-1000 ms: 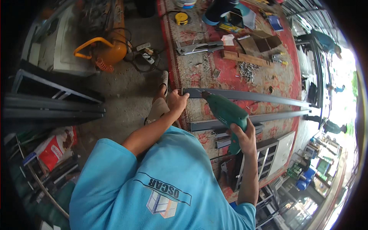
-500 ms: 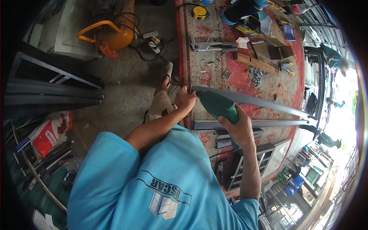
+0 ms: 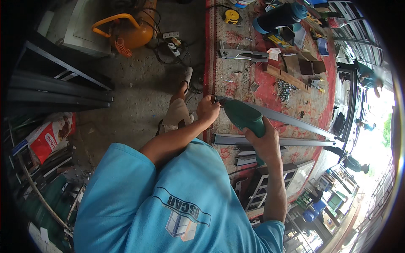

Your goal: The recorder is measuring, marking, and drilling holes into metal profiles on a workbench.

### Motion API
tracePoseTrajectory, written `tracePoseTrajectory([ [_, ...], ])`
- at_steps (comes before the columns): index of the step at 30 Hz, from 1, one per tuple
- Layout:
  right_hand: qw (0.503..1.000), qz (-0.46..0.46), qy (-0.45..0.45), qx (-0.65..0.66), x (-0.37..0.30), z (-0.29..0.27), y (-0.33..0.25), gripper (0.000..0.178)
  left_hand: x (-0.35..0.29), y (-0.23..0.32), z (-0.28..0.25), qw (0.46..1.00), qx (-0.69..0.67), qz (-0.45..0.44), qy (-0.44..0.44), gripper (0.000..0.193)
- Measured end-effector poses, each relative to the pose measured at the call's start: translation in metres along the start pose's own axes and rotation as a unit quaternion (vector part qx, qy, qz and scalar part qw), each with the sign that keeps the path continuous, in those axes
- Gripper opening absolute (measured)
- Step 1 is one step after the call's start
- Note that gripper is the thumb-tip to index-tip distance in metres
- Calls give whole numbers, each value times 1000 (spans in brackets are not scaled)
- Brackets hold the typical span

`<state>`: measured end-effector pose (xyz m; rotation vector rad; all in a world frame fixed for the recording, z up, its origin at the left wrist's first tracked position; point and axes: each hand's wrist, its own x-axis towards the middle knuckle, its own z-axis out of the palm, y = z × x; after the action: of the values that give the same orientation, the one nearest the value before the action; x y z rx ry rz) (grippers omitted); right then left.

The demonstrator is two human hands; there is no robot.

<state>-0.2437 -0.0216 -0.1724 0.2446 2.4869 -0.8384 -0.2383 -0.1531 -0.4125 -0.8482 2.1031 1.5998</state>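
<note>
Right fingers [image 3: 270, 128] wrap a rounded drill [image 3: 242, 116] over straight metal [image 3: 291, 119].

Washed-out daylight glare at right; dark, bent fisheye rim.

Beneath my hands spreads a patterned red carpet [image 3: 234, 69]. From my left hand [image 3: 209, 109] a grey metal bar [image 3: 291, 118] runs right across it; ahead lie a long-handled tool [image 3: 237, 53] and, beyond my right hand [image 3: 265, 139], small metal pieces [image 3: 286, 90] (loosely heaped).
</note>
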Motion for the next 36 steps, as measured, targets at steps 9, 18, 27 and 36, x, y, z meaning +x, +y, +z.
tracePoseTrajectory([
  [9,995,-36,-54,-80,23,-14,-44,59,-1,6,-1,999,50,-5,21,24],
  [18,993,-39,-57,-93,29,-11,-45,57,-3,12,-2,998,57,-14,29,25],
  [27,989,-34,-68,-125,29,-11,-47,52,0,10,2,997,71,-19,38,27],
  [36,992,-46,-68,-94,34,-14,-44,53,-1,9,2,996,80,-12,42,27],
])
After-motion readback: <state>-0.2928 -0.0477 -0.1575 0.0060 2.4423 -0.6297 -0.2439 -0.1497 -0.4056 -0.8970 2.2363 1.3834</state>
